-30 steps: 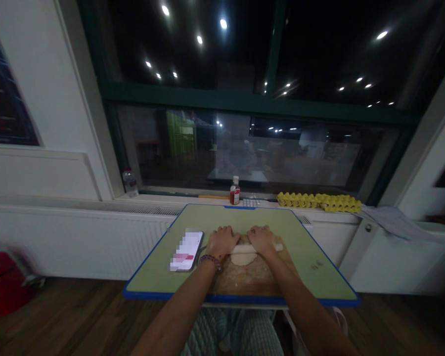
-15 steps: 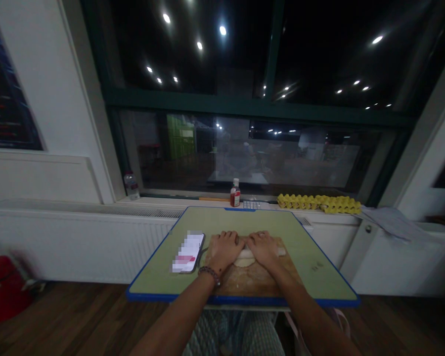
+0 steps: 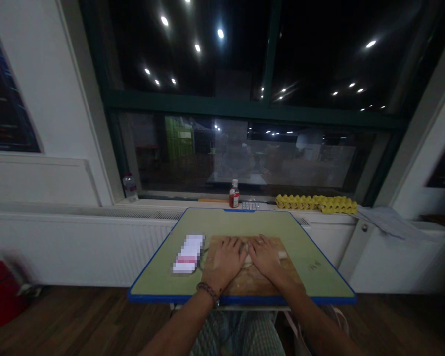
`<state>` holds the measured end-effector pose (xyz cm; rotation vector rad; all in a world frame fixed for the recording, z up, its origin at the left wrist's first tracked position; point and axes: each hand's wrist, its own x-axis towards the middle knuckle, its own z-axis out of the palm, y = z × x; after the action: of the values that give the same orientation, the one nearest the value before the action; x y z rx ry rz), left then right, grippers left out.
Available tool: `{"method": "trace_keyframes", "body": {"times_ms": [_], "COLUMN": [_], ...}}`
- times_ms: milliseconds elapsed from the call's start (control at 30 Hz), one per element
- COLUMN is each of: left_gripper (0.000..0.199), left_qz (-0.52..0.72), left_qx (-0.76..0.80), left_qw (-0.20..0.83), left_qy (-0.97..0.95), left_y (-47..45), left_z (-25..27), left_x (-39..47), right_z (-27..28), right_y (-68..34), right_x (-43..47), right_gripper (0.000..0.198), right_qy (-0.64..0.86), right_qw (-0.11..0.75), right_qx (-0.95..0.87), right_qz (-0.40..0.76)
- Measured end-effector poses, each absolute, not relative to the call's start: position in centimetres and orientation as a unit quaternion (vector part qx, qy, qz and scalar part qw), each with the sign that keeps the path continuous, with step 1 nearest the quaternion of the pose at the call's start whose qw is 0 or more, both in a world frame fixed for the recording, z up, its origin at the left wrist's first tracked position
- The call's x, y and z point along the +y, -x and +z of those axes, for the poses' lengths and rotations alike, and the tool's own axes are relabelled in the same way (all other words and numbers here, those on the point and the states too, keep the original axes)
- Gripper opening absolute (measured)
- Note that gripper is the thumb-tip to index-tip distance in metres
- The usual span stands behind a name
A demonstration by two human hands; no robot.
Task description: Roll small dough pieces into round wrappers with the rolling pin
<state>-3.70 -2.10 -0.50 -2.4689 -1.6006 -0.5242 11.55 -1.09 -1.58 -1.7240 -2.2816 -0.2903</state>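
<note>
Both hands rest on a pale rolling pin [image 3: 282,254] that lies across a wooden board [image 3: 254,287]. My left hand [image 3: 228,259] lies over its left part, fingers stretched forward and covering that end. My right hand [image 3: 264,254] lies flat over the right part, with the pin's right end sticking out past it. The thumbs nearly meet in the middle. Under and just in front of the pin, between the hands, shows a small piece of flat pale dough [image 3: 247,264], mostly hidden by the hands. Light flour-like marks are on the board.
The board lies on a green table with a blue edge [image 3: 244,299]. A phone [image 3: 188,254] with a lit screen lies left of the board. On the sill stand a red-labelled bottle [image 3: 234,194], a clear bottle [image 3: 130,187] and yellow egg trays [image 3: 315,202].
My hands and the rolling pin have moved slightly toward me over the dough, and less of the dough shows. The fingers look flatter. The view has shifted a little.
</note>
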Motion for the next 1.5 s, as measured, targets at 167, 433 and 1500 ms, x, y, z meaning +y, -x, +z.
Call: {"method": "trace_keyframes", "body": {"times_ms": [167, 433, 1500], "left_gripper": [0.039, 0.042, 0.059], "left_qz": [-0.186, -0.200, -0.162], "left_qx": [-0.523, -0.520, -0.545], "left_qw": [0.075, 0.064, 0.096], "left_qy": [0.829, 0.828, 0.817], "left_y": [3.8, 3.7, 4.1], "left_z": [-1.0, -1.1, -1.2], "left_x": [-2.3, -2.9, 0.7], "right_z": [-1.5, -1.3, -1.3], "right_y": [-11.5, -11.5, -11.4], "right_x": [-1.8, -2.7, 1.2], "right_gripper": [0.045, 0.044, 0.042], "right_qy": [0.603, 0.597, 0.585], "right_qw": [0.154, 0.159, 0.107], "right_qx": [-0.778, -0.783, -0.803], "right_qz": [-0.086, -0.074, -0.043]}}
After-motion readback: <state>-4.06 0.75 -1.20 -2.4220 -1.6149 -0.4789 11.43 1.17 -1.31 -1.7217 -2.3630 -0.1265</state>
